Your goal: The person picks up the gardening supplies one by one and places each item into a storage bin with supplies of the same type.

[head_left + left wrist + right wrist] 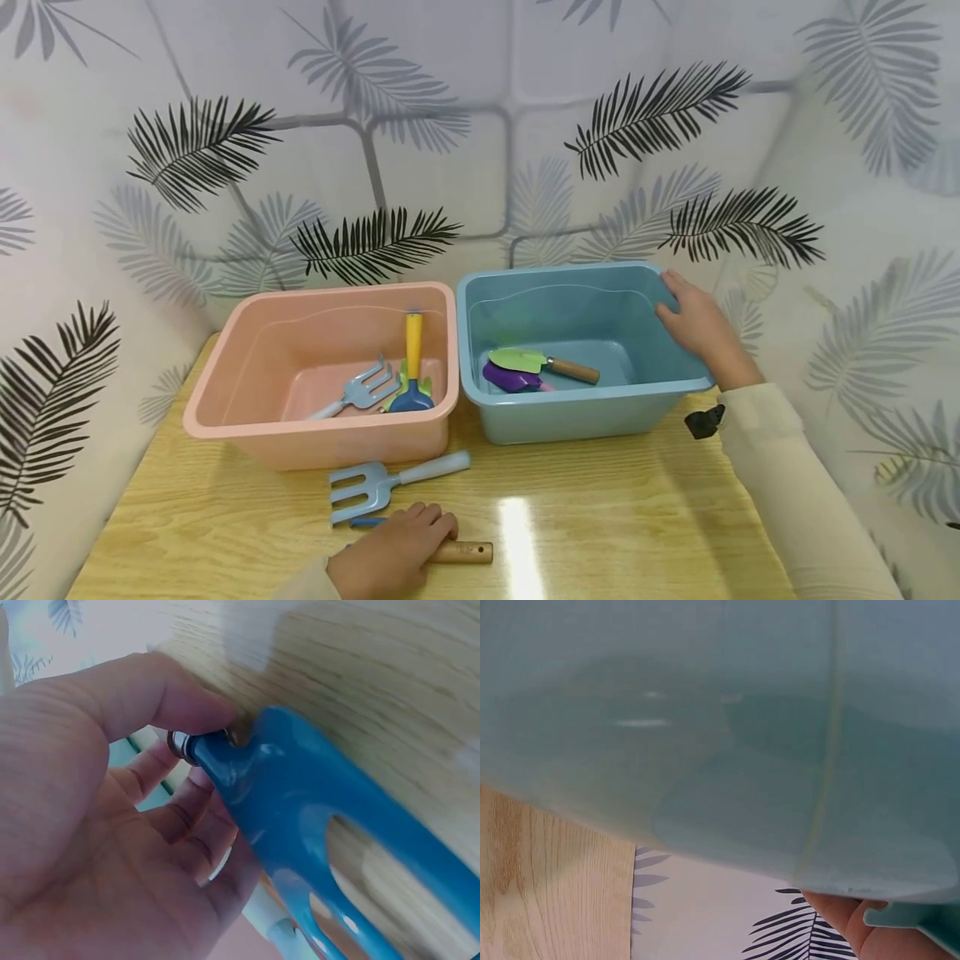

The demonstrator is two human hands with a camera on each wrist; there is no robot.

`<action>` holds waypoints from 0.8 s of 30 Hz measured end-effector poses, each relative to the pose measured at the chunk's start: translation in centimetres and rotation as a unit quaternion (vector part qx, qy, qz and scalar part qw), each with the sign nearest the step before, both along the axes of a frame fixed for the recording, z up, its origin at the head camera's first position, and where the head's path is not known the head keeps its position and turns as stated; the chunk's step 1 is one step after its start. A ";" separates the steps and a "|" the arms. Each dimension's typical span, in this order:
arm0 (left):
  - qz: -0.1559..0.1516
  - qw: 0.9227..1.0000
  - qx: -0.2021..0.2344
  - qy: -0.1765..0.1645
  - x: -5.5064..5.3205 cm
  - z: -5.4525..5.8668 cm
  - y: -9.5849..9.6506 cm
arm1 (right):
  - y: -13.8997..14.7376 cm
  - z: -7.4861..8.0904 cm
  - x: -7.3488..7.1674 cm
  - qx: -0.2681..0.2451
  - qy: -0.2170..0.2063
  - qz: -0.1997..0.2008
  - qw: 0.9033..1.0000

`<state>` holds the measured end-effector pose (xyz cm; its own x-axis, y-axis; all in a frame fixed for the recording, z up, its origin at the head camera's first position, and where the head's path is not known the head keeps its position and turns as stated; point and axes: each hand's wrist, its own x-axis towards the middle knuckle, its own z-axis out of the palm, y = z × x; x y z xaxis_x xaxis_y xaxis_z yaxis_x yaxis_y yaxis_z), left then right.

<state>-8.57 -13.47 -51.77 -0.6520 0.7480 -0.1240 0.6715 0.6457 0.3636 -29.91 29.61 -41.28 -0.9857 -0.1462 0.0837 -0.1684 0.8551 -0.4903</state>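
At the table's front, my left hand (pixel 401 546) holds a blue hand fork with a wooden handle (pixel 467 552). In the left wrist view, the thumb and fingers close round the neck of the blue hand fork (pixel 281 791), near its metal collar. The hand covers most of the fork in the head view. My right hand (pixel 697 325) grips the right rim of a blue basin (pixel 570 412); the basin wall (pixel 705 750) fills most of the right wrist view. Just beyond my left hand lies a light-blue hand fork (pixel 375 485) with a pale handle.
A pink basin (pixel 337 442) stands left of the blue one, holding a light-blue rake (pixel 366 390), a yellow-handled blue tool (pixel 413 342) and something green. Inside the blue basin are a green trowel (pixel 521 360) and a purple trowel (pixel 512 377). Leaf-patterned cloth (pixel 450 183) hangs behind.
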 end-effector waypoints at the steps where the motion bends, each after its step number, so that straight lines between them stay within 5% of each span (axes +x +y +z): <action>1: 0.001 1.000 0.004 -0.001 -0.1 0.0 -0.1 | 0.1 0.0 0.0 0.002 0.001 0.001 1.000; 13: -0.021 0.998 0.051 -0.013 -1.0 -1.2 -1.0 | 0.2 -0.3 -0.2 0.006 0.001 -0.006 1.000; 24: 0.009 0.985 0.132 -0.108 -1.9 2.0 -1.0 | 0.2 -0.2 -0.1 0.007 -0.001 -0.007 1.000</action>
